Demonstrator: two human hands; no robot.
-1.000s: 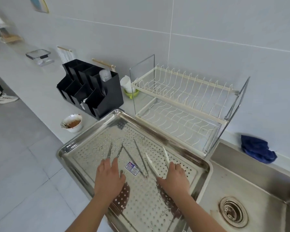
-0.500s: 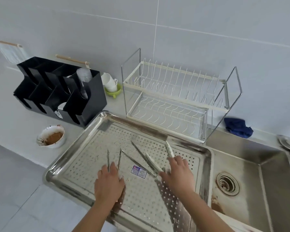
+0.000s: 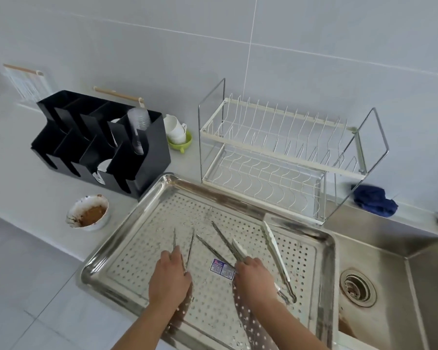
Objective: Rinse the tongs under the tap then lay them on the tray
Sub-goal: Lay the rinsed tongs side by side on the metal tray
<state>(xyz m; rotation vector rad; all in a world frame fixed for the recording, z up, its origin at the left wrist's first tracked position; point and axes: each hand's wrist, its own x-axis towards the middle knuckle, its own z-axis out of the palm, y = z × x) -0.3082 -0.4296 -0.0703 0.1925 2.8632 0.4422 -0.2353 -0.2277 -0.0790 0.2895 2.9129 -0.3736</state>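
perforated tray [image 3: 311, 269] bears both hands: left hand [image 3: 170, 279] and right hand [image 3: 254, 280] each gripping tongs [image 3: 273, 246].

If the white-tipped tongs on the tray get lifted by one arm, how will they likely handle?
The white-tipped tongs look long and thin, so probably light. They lie splayed, so the arms would likely spring apart unless squeezed. The perforated tray glistens as if wet, so the metal may be slippery.

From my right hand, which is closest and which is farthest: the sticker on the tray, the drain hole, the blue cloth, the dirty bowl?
1. Sticker: just left of the right hand, on the tray.
2. Drain hole: to its right, in the sink.
3. Blue cloth and dirty bowl: cloth far right by the wall, bowl far left on the counter; too close to call.
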